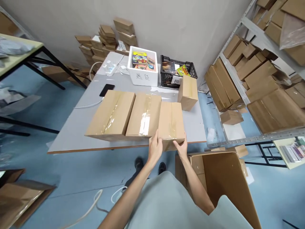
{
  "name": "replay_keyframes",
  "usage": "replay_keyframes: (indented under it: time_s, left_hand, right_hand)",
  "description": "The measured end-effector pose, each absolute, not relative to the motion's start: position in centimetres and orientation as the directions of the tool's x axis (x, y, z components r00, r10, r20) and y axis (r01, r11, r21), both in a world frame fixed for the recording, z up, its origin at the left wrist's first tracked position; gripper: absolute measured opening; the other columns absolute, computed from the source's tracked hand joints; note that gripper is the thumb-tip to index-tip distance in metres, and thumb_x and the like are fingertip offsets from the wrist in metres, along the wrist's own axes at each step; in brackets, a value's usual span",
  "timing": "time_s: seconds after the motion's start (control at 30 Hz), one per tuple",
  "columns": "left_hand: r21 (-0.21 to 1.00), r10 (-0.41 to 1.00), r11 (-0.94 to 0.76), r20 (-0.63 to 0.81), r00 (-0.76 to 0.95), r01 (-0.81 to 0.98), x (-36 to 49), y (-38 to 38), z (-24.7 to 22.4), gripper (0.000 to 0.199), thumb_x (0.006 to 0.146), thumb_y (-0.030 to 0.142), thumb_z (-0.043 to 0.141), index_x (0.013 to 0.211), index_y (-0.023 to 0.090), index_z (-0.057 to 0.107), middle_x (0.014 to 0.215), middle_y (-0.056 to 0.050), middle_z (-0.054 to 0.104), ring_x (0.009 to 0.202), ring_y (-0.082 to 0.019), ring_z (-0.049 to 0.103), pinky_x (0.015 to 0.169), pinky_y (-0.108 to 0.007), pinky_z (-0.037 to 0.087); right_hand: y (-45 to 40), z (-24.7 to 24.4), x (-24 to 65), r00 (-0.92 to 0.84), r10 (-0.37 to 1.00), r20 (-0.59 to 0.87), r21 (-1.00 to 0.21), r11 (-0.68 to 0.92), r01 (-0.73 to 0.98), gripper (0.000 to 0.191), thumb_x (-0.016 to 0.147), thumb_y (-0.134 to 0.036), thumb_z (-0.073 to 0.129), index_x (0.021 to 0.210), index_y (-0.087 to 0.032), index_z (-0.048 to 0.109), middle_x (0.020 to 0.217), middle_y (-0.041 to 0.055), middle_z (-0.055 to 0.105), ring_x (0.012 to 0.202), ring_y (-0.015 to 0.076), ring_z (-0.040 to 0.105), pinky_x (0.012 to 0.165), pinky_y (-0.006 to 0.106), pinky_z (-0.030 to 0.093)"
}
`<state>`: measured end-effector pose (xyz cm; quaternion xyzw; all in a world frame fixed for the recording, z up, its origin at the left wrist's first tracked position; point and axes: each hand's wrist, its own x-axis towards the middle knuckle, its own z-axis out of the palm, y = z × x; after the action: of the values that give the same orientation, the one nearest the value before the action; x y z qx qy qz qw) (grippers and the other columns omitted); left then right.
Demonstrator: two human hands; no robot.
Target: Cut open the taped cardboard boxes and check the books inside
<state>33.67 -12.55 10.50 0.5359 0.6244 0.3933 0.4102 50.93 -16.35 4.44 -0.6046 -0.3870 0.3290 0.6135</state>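
Observation:
Three taped cardboard boxes stand side by side along the front of the grey table [78,127]. My left hand [155,148] and my right hand [182,147] grip the near lower corners of the right-hand cardboard box [169,117], one on each side. Directly left of it sits the middle cardboard box [145,111], close to my left fingers. Beyond that is the wider left cardboard box [113,111]. A smaller upright cardboard box [188,90] stands behind and to the right. The undersides of the boxes are hidden.
At the table's back are a white foam box [144,78] with booklets and a black plastic crate [166,81]. A phone [107,90] lies on the left. Below my right arm stands a large open carton [224,178]. Metal shelves [245,92] full of boxes rise on the right.

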Motion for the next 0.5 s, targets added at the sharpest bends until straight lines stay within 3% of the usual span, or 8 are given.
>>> replay_keyframes:
  time_s: [0.1,0.17,0.23,0.33,0.4,0.47,0.5]
  left_hand:
    - [0.928,0.994,0.096,-0.108,0.014,0.361,31.8,-10.9,9.6,0.062,0.103,0.035,0.057,0.161,0.018,0.069,0.156,-0.018,0.074,0.151,-0.037,0.064,0.134,-0.059,0.048]
    - [0.942,0.987,0.081,-0.121,0.104,0.326,29.2,-10.2,9.6,0.058,0.102,0.039,0.059,0.155,0.019,0.073,0.150,-0.017,0.077,0.140,-0.036,0.072,0.128,-0.058,0.054]
    - [0.950,0.995,0.018,-0.048,0.088,0.313,25.2,-9.7,9.8,0.051,0.103,0.045,0.061,0.147,0.022,0.076,0.150,-0.016,0.077,0.141,-0.036,0.072,0.131,-0.058,0.052]
    - [0.893,0.945,-0.001,0.148,-0.293,0.450,17.5,-8.6,9.9,0.059,0.101,0.051,0.071,0.151,0.020,0.070,0.173,-0.020,0.057,0.172,-0.042,0.041,0.146,-0.066,0.022]
    - [0.869,0.827,0.172,0.129,-0.548,0.465,12.5,-7.6,9.3,0.093,0.094,0.051,0.081,0.171,0.011,0.048,0.189,-0.028,0.029,0.180,-0.047,0.015,0.145,-0.072,0.005]
    - [0.879,0.759,0.319,-0.012,-0.651,0.355,8.8,-6.6,8.3,0.119,0.090,0.050,0.088,0.181,0.006,0.024,0.191,-0.033,0.012,0.181,-0.049,0.005,0.145,-0.070,0.005]
    - [0.890,0.748,0.362,-0.099,-0.657,0.278,7.5,-6.1,7.7,0.126,0.089,0.049,0.090,0.182,0.006,0.017,0.191,-0.034,0.009,0.181,-0.049,0.009,0.146,-0.068,0.012]
  right_hand:
    - [-14.9,4.0,50.4,0.539,0.842,0.034,-0.997,-0.006,0.073,0.114,0.087,-0.090,0.069,0.170,-0.013,0.055,0.179,0.0239,0.054,0.170,0.0370,0.049,0.142,0.056,0.036]
    - [-14.5,4.3,49.7,0.590,0.807,-0.025,-0.995,-0.076,0.063,0.107,0.092,-0.091,0.061,0.167,-0.013,0.058,0.177,0.0236,0.057,0.167,0.0355,0.053,0.141,0.054,0.037]
    - [-14.5,4.8,48.5,0.626,0.776,-0.081,-0.990,-0.138,0.042,0.100,0.094,-0.087,0.063,0.163,-0.014,0.062,0.173,0.0225,0.062,0.163,0.0339,0.058,0.139,0.052,0.041]
    - [-14.9,5.7,46.4,0.653,0.743,-0.144,-0.980,-0.198,0.010,0.094,0.089,-0.079,0.076,0.157,-0.014,0.069,0.168,0.0209,0.067,0.159,0.0345,0.062,0.137,0.052,0.045]
    - [-15.4,6.4,45.4,0.664,0.713,-0.225,-0.964,-0.264,-0.043,0.091,0.082,-0.077,0.085,0.149,-0.017,0.076,0.160,0.0197,0.074,0.155,0.0371,0.066,0.131,0.054,0.053]
    - [-15.9,7.2,44.8,0.661,0.662,-0.353,-0.921,-0.369,-0.123,0.089,0.077,-0.079,0.088,0.145,-0.022,0.079,0.154,0.0169,0.078,0.149,0.0398,0.070,0.118,0.059,0.063]
    - [-16.2,7.6,44.5,0.656,0.631,-0.414,-0.894,-0.418,-0.162,0.089,0.075,-0.080,0.089,0.144,-0.025,0.079,0.152,0.0153,0.079,0.145,0.0409,0.073,0.110,0.060,0.067]
